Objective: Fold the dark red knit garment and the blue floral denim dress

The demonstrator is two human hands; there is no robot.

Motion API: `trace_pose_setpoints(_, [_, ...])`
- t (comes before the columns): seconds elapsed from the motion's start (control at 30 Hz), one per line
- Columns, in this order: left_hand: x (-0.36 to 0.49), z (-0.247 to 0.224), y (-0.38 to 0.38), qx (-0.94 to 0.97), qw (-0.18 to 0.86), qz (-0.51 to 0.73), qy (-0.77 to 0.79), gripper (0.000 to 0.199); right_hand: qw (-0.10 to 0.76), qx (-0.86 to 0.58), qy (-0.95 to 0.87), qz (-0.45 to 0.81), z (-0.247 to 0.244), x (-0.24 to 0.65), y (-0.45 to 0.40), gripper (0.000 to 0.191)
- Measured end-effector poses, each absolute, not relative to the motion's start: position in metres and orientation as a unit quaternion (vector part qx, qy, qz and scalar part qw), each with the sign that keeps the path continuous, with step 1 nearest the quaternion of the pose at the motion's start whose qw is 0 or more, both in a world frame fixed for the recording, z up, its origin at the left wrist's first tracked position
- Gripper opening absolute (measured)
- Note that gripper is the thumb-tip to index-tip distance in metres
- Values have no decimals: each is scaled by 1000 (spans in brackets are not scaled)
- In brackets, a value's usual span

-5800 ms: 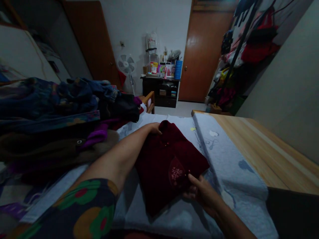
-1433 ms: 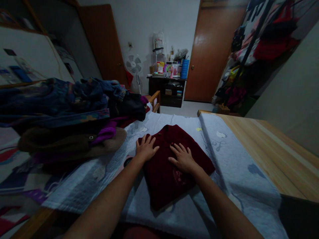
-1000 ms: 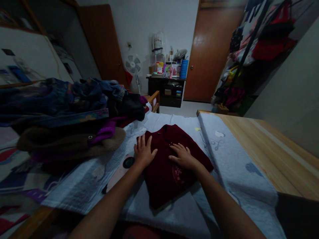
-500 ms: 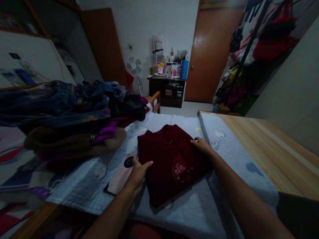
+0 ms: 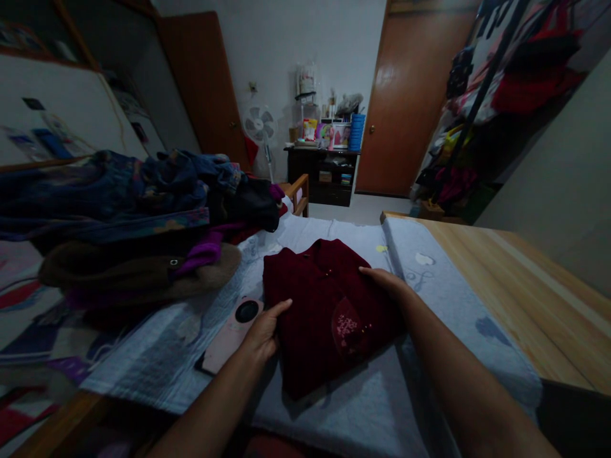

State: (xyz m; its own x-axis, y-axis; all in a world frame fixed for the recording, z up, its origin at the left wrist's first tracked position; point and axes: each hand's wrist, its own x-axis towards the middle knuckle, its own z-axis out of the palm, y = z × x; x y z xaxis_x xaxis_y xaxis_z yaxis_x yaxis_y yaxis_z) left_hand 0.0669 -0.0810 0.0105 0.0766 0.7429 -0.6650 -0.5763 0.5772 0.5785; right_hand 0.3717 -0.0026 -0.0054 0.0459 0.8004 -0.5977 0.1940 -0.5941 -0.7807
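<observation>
A folded dark red garment [image 5: 315, 318] with a pink-patterned patch lies on a pale blue cloth [image 5: 344, 401]. At its left edge my left hand [image 5: 267, 331] grips the fabric, thumb on top and the other fingers hidden beneath. My right hand [image 5: 384, 282] holds the garment's right edge, its lower fingers out of sight. Left of the garment a pink phone-like object [image 5: 226, 343] with a round black part rests on the cloth, partly behind my left hand.
A pile of clothes, with blue denim [image 5: 143, 191] and a brown garment [image 5: 128, 267], lies at the left. A wooden surface [image 5: 515, 280] extends on the right. Farther back stand a white fan [image 5: 260, 124], a dark cabinet [image 5: 319, 178] and hanging bags [image 5: 534, 83].
My left thumb has risen slightly along the garment's edge, and my left hand has uncovered more of the pink object. My right hand has shifted slightly left. The camera view has moved a little.
</observation>
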Motion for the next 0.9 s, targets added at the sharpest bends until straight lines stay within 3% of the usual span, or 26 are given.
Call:
trace_pose_setpoints(0.43, [71,1,-79,89,755,461,459,44,355,-509,-270,736,7,370,0,42])
trace_pose_setpoints(0.9, [62,-3,-74,23,781,450,432,34,281,-550,-233,751,3,371,3,31])
